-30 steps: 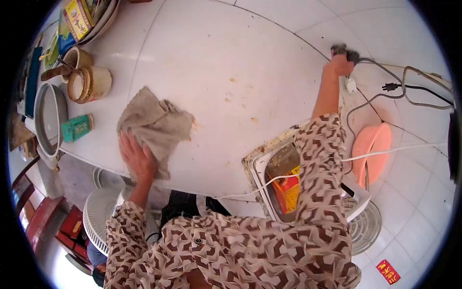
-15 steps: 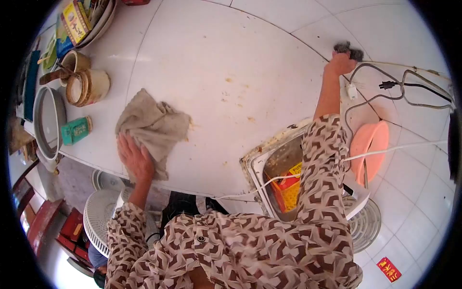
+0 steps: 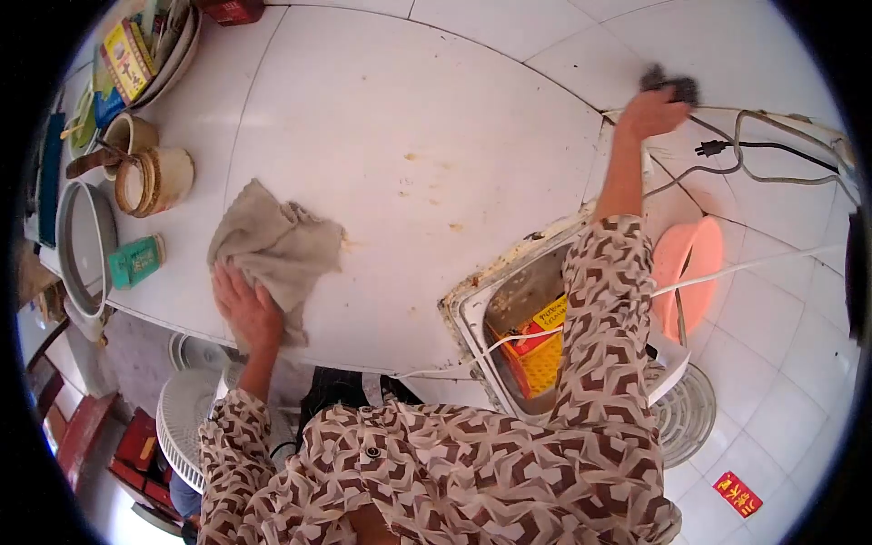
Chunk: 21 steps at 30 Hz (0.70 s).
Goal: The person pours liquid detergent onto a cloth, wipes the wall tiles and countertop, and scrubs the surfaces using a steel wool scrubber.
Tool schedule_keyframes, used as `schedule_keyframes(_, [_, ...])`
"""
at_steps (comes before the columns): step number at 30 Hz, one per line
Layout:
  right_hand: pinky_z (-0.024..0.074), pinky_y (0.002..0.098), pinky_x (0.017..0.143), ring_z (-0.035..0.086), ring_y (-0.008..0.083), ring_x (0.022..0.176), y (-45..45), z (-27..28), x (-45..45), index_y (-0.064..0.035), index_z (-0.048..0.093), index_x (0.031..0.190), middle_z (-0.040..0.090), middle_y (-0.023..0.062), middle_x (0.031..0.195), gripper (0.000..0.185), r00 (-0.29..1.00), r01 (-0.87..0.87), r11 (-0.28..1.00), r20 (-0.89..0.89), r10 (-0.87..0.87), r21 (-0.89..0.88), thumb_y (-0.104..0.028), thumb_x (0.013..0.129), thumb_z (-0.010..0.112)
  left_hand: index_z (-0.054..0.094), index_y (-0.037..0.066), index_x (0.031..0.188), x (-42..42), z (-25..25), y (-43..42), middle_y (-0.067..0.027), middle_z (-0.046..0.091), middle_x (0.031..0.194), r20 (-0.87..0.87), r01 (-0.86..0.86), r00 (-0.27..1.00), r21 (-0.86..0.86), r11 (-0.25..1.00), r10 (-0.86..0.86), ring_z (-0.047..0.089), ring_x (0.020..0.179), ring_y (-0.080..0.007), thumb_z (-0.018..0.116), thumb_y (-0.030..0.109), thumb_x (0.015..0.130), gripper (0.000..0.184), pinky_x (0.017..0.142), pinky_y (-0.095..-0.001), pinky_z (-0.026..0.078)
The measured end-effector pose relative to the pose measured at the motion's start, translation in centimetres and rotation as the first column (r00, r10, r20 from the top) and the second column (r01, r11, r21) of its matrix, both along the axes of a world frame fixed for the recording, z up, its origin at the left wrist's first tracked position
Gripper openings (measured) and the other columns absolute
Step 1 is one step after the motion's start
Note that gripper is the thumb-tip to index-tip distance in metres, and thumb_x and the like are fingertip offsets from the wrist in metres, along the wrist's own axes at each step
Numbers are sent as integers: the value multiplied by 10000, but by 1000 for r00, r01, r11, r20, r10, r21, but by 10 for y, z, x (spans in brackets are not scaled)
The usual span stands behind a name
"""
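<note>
A crumpled grey-brown cloth [image 3: 277,250] lies on the white countertop [image 3: 363,118]. My left hand [image 3: 248,307] rests flat on its lower left part, fingers stretched out. Far to the right, my right hand [image 3: 652,114] is closed on a dark grey scrubber [image 3: 670,84], held against the white tiles at the back of the counter. Brown stains dot the surface between my two hands. My right forearm passes over the edge of a metal sink [image 3: 490,304], where red and yellow packets [image 3: 536,350] lie.
At the left are a green box [image 3: 134,262], a round grey tray [image 3: 86,245], jars [image 3: 163,177] and a stacked bowl [image 3: 179,64]. Right of my arm are a pink basin [image 3: 698,272], a black plug [image 3: 710,147] and cables. A white fan [image 3: 186,413] stands below the counter.
My right hand has shifted slightly along the tiles with the scrubber. The view has turned a little, so the counter items appear further left. My left hand stays on the cloth.
</note>
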State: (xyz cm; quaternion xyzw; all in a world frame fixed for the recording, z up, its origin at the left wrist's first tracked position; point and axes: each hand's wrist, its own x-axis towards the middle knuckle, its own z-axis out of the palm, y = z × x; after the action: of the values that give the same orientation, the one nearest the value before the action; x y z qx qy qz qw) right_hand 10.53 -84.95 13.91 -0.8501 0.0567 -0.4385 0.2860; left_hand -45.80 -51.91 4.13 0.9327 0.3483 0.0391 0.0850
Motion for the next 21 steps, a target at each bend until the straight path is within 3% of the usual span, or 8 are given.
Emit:
schedule_keyframes(4, [438,489,842,550,429,1015,-21,-51,7,72,628,1019,582,284,1059,285,972,-36,990,-233,3,-139,-131,840,539,283,16,1447,-2,0,-1,-193,228,1525,12,4,1000,1,1000,-4,206,1397,-393,408,290,950,581,1130,-495,139])
schedule_keyframes(7, [414,547,734,533,424,867,6,45,-3,48,591,873,546,244,943,248,995,46,727,95,27,-685,-193,858,535,285,26,1448,1,-1,-1,-189,228,1525,19,5,1000,15,1000,-5,211,1397,-386,417,292,949,581,1134,-493,136])
schedule_keyframes(10, [495,418,485,595,303,619,-4,24,19,140,491,935,565,229,864,293,918,103,817,371,143,-568,-143,875,536,292,33,1446,0,-3,-1,-185,229,1526,2,-13,1000,6,1000,13,215,1397,-379,434,281,941,581,1133,-492,138])
schedule_keyframes(11, [510,394,474,603,291,635,10,10,12,145,495,934,566,227,873,304,962,-93,978,236,136,-186,-148,874,542,296,34,1445,0,-5,2,-184,231,1525,14,-13,1000,16,1000,13,215,1398,-377,441,276,937,580,1131,-493,142])
schedule_keyframes(13, [540,347,452,618,267,666,26,-8,-18,155,503,934,567,223,891,324,960,-198,744,-27,279,639,-158,871,554,304,35,1441,-7,-3,1,-180,236,1524,5,4,1000,7,1000,-4,218,1397,-374,453,264,930,580,1128,-495,147])
schedule_keyframes(16, [575,344,458,627,265,707,41,36,-19,169,518,913,575,231,926,351,884,-459,831,73,461,314,-177,871,557,309,33,1436,-2,-3,2,-174,243,1523,14,-18,1000,9,1000,17,219,1398,-373,467,247,919,582,1128,-496,148])
schedule_keyframes(18, [496,500,691,572,396,779,56,80,-13,142,539,859,583,262,894,376,960,-244,935,74,271,-258,-230,848,590,307,30,1435,-4,-5,1,-171,242,1524,4,-20,1000,15,1000,20,211,1401,-373,469,240,916,583,1130,-496,145])
schedule_keyframes(21, [414,511,808,532,452,882,61,43,-6,111,555,879,573,290,938,376,946,-199,915,176,273,-349,-260,844,599,303,26,1435,-2,-1,2,-165,237,1527,-8,-29,1000,-2,1000,29,204,1405,-373,473,227,907,590,1133,-497,139])
